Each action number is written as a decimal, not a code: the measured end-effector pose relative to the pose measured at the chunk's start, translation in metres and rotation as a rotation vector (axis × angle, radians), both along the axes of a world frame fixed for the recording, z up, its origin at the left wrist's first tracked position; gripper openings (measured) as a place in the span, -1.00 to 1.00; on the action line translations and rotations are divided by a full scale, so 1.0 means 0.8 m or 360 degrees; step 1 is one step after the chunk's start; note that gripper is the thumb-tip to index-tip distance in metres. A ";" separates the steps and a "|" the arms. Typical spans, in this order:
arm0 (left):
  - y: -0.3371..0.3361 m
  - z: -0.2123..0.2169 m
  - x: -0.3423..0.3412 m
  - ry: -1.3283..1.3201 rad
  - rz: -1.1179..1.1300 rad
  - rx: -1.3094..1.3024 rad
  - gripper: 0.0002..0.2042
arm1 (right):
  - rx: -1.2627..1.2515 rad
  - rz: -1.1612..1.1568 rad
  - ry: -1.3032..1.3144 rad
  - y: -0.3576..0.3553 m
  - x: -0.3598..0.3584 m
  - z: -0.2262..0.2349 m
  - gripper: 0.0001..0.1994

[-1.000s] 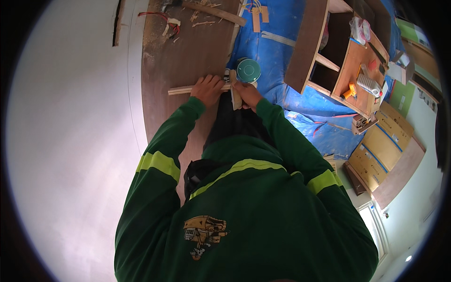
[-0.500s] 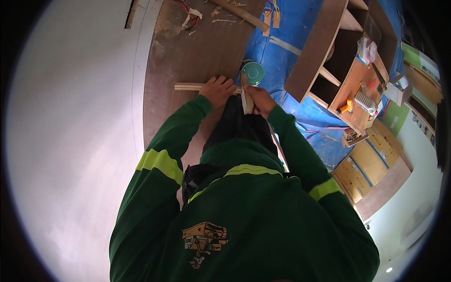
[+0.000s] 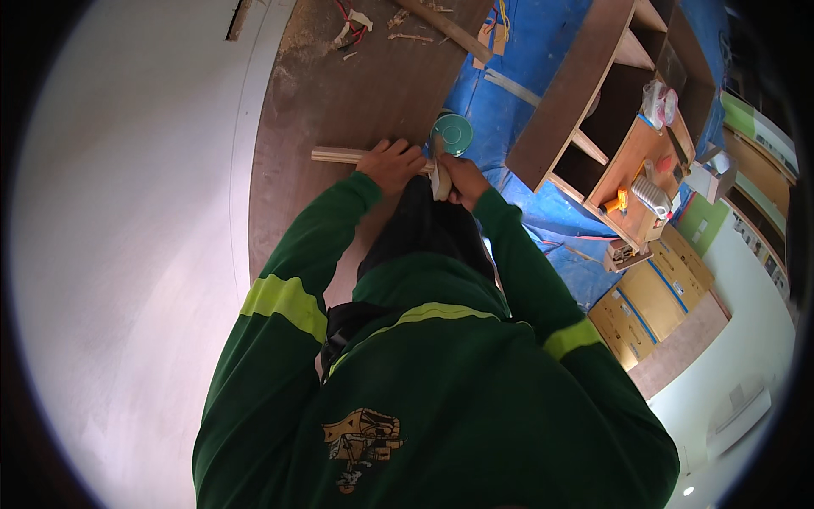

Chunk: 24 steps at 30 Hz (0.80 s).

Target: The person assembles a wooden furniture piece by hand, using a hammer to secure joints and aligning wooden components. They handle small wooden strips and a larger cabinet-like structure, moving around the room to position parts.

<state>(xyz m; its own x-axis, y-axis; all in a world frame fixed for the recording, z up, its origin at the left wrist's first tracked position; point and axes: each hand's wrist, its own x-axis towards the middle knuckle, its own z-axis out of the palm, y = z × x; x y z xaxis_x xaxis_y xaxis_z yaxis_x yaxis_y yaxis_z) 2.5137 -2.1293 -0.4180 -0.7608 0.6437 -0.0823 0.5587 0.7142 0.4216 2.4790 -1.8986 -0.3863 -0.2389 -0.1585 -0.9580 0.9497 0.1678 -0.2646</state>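
My left hand (image 3: 393, 165) is closed over a bundle of thin wooden strips (image 3: 336, 155), pressing it down on the brown board (image 3: 339, 93). The strips lie crosswise, and their left ends stick out past my fingers. Just right of it, my right hand (image 3: 464, 180) grips a tool with a pale handle (image 3: 442, 184) that looks like a handsaw. Its narrow grey-brown blade crosses the strips near their right end, at the board's edge. My hands hide part of the strips and the tool.
A round teal-topped tub (image 3: 454, 133) stands beyond my right hand on blue sheeting (image 3: 483, 102). Ahead lie a wooden bar (image 3: 449, 32) and wood scraps. To the right are a brown shelf unit (image 3: 551, 110), an orange-yellow tool (image 3: 616, 202) and cardboard boxes (image 3: 623, 327). A pale panel (image 3: 144, 212) borders the left.
My right hand and the tool have shifted slightly toward the left, with the handle now turned and looking shorter. My left hand stays on the strips. The whole view has shifted a little.
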 end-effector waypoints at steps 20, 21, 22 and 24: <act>-0.001 -0.003 0.005 0.0136 0.0000 0.0035 -0.80 | -0.0071 -0.0022 0.0009 -0.005 -0.005 0.031 -0.61; 0.000 -0.002 0.007 0.0126 -0.0011 0.0020 -0.80 | -0.0058 -0.0036 -0.0038 -0.001 -0.002 0.027 -0.61; 0.000 -0.001 0.009 0.0116 -0.0022 0.0004 -0.80 | -0.0044 -0.0050 -0.0086 0.003 0.001 0.022 -0.61; -0.003 -0.005 0.001 0.0138 -0.0012 -0.0016 -0.80 | -0.0055 -0.0059 -0.0107 -0.001 -0.010 0.040 -0.61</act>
<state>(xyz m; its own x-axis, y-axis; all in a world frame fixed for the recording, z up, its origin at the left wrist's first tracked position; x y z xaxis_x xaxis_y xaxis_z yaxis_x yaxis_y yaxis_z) 2.5147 -2.1315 -0.4222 -0.7603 0.6491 -0.0227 0.5984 0.7137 0.3639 2.4707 -1.8993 -0.3546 -0.1803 -0.1839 -0.9663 0.9709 0.1241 -0.2048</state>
